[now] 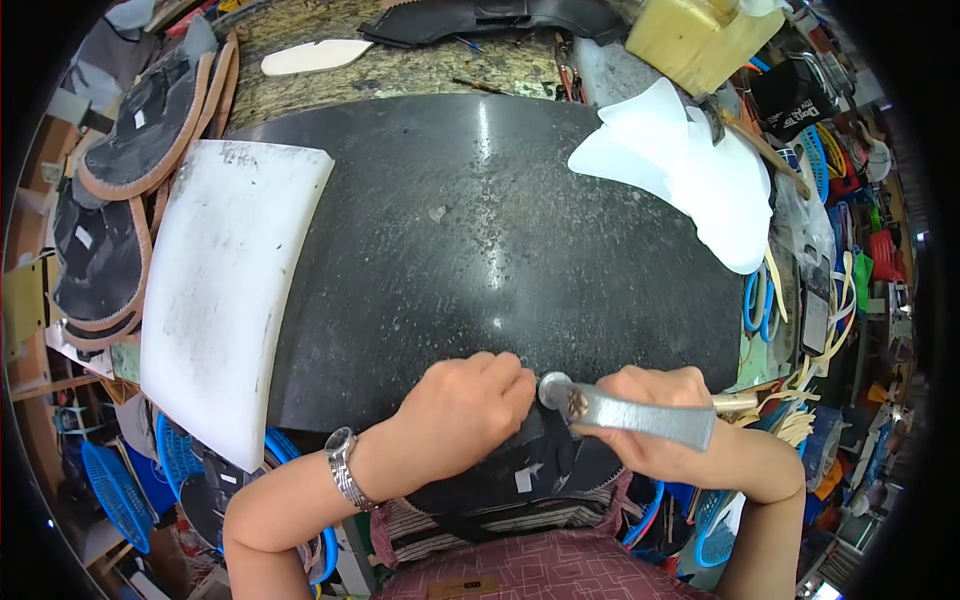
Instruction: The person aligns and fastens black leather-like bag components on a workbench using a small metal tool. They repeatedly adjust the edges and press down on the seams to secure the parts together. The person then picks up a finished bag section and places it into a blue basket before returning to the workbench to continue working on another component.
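My right hand (655, 400) is closed around a hammer (655, 420), whose pale wooden handle sticks out to the right. The round face of its metal head is beside the fingertips of my left hand (475, 400). That left hand is closed, fingers curled, over the near edge of a black work board (500, 250); what it pinches, if anything, is hidden. Below both hands, at the board's near edge, lies a black sheet piece (530, 470) with a small white label and a notched rim. A silver watch is on my left wrist.
A thick white board (225, 280) lies on the left. Beyond it are stacked black pieces with brown edges (140, 140). White sheet shapes (690, 170) rest at the far right, near blue-handled scissors (758, 300). A yellowish block (690, 45) stands behind; blue baskets (115, 495) are below.
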Tool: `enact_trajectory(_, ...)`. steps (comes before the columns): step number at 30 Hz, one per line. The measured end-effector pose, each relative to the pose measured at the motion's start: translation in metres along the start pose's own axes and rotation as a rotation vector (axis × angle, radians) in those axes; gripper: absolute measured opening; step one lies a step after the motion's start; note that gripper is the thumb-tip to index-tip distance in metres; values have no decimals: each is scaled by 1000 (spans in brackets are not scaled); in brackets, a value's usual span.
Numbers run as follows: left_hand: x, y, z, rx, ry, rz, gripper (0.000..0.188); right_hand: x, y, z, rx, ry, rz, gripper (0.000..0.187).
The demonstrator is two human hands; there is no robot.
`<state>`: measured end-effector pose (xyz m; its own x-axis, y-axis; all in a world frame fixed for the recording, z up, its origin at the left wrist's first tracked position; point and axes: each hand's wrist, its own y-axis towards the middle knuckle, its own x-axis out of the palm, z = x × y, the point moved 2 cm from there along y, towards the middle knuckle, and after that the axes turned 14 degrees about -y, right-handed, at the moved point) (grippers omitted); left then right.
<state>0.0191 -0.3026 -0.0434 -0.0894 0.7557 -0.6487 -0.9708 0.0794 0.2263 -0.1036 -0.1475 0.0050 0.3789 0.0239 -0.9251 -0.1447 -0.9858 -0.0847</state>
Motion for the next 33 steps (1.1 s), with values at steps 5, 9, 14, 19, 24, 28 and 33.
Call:
enact_trajectory(5,5,-10,-3,-38,-71,93,24,0,3,-1,-50,-96,-62,27)
enact_trajectory(9,2,-21,-11,-18,-248,105,28,3,2,3,-49,-76,-78,25)
enact_trajectory(14,8,-21,6,227,231,68,26,-8,14,12,-144,-95,-103,25)
enact_trajectory(19,13,-18,12,318,462,-19,20,-8,19,11,-221,-197,-70,27)
enact_trajectory(24,15,-20,12,340,491,-14,18,-8,23,6,-255,-269,-104,24)
enact_trajectory(28,16,-24,11,303,459,20,22,-17,28,9,-217,-219,-47,22)
enact_trajectory(33,3,-26,9,-212,-134,114,21,-3,10,5,-162,-133,-102,26)
